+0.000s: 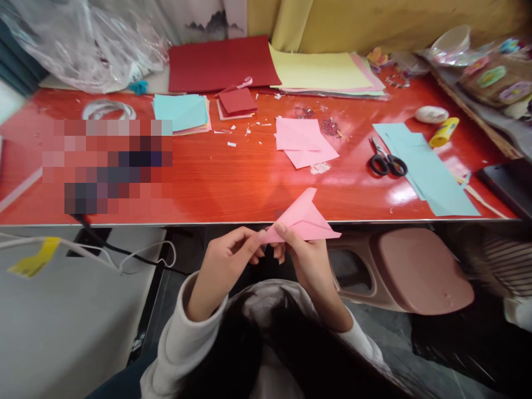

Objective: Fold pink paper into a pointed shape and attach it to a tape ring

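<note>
A folded piece of pink paper (305,219) is held between my two hands, just over the front edge of the red table (199,188). My left hand (233,249) pinches its pointed left corner between thumb and fingers. Around the paper's lower middle my right hand (305,257) is closed, the thumb lying on top and the other fingers mostly hidden beneath. Creases run across the paper, and one tip sticks up at the top. Beyond it on the table lie two overlapping pink sheets (305,141).
Black-handled scissors (387,160) rest partly on light blue paper strips (432,172) at the right, near a yellow glue stick (444,132). Blue sheets (180,112), small red squares (238,102) and large red card (222,64) lie farther back. A pinkish chair (424,271) stands below the table.
</note>
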{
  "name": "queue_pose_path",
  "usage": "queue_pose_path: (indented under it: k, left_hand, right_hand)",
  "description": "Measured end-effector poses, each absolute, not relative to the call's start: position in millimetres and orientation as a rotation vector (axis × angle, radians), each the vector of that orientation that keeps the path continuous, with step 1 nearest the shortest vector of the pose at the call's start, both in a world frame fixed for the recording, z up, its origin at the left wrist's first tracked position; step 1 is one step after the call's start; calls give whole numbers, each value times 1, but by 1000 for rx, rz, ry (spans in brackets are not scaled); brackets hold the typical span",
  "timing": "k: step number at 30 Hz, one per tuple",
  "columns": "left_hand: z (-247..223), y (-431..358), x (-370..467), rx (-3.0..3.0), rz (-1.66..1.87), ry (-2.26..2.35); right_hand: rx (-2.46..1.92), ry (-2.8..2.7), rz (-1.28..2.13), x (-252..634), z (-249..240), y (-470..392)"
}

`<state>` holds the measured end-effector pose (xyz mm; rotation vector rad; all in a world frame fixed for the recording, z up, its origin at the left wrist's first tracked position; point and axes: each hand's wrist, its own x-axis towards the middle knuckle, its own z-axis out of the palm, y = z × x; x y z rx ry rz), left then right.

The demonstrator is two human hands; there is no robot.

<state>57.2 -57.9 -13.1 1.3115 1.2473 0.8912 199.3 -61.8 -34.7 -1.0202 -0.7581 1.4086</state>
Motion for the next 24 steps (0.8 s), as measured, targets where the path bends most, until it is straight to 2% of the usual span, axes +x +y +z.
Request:
queue_pose_path:
  k: [10, 14, 18, 24]
  left_hand:
    - [-12, -64, 64, 1655, 1019, 1385]
    - [-9, -60, 56, 1529, 1244, 1437]
    - [-11, -59, 57, 1495, 1045, 1304]
    - [-17, -66, 70, 1131, 1236, 1302]
  right_hand:
    - [-1012, -795, 1445, 197, -32, -63]
    - [-1076, -1006, 1627, 204, -28, -64]
    - [-1130, -1103, 1723, 205, -27, -64]
    - [-1028, -1011, 1684, 192, -34, -67]
